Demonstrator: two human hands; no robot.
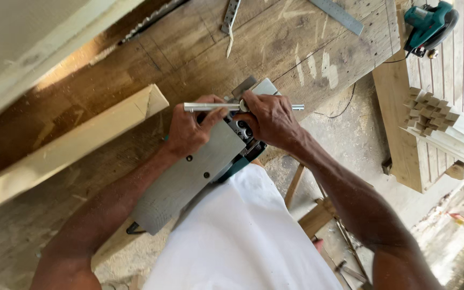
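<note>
I hold the planer (189, 177) sole-up at frame centre, left hand (189, 131) and right hand (269, 121) both gripping the wrench (210, 107). I judge a firm brace and slow, square turns best.

Lay on bench (189, 48): beam (71, 142), steel ruler (338, 15); teal saw (429, 24) and stacked slats (430, 115) sat well right.

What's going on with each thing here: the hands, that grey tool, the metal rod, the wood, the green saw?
Left hand: gripping the metal rod's left end.
Right hand: closed on the rod's middle.
Metal rod: horizontal, across the tool.
Grey power tool: upside down, sole facing up.
Timber beam: lying on the workbench.
Green saw: set aside, untouched.
</note>
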